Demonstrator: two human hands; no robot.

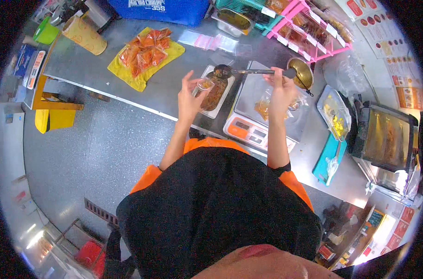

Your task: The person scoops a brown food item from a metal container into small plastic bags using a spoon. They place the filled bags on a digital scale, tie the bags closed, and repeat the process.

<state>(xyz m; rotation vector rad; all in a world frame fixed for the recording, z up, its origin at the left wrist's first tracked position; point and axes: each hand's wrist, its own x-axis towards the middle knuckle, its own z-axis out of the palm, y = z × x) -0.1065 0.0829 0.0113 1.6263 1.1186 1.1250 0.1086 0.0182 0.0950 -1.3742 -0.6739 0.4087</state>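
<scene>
My left hand (190,97) holds a small clear plastic cup (205,84) with some orange-brown food in it. In my right hand (281,87) is the dark handle of a ladle (251,71). The ladle's black bowl (222,71) is over the far end of a white rectangular tray (228,91), close to the cup. Reddish-brown sauce or minced food (214,96) fills that tray. Beneath my right hand stands a weighing scale (253,94), and a clear bag with orange contents (262,108) lies on its plate, partly hidden by my forearm.
Filled orange bags (145,50) lie on a yellow cloth (133,82). Flat zip bags (208,42) and a metal container (232,24) stand farther back. To the right are a brass-coloured bowl (301,71), a tray of yellow pieces (333,111), a teal cutting board (326,164) and a glass-fronted oven (387,136).
</scene>
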